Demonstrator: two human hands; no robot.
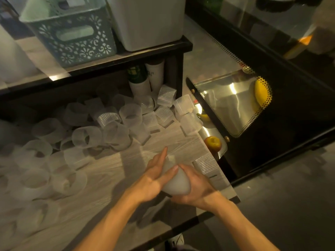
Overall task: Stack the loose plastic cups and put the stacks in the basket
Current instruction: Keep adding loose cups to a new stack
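Cups in hand: a frosted plastic cup stack point(175, 180) is held between both hands, low over the near right part of the wooden tabletop point(101, 178); how many cups it holds is blurred.
Left hand: the left hand point(154, 180) lies against the stack's left side, fingers straight and pointing up and away, thumb laid across the front of the plastic.
Right hand: the right hand point(195, 185) curls round the stack's right and lower side, gripping it.
Loose cups: many translucent ribbed cups point(87, 136) lie scattered on their sides across the left and far parts of the tabletop, several touching; one ribbed cup point(204, 163) lies just beside the right hand near the table edge.
Basket: a green patterned basket point(72, 35) stands on the upper shelf point(126, 58) at the far left, well apart from the hands.
Beside the basket: a white bin point(148, 22) touches its right side.
Under the shelf: tall paper cup stacks point(143, 78) lean at the back.
Right of the table: a glass display case point(232, 102) shows yellow fruit point(261, 93) and an apple point(213, 143).
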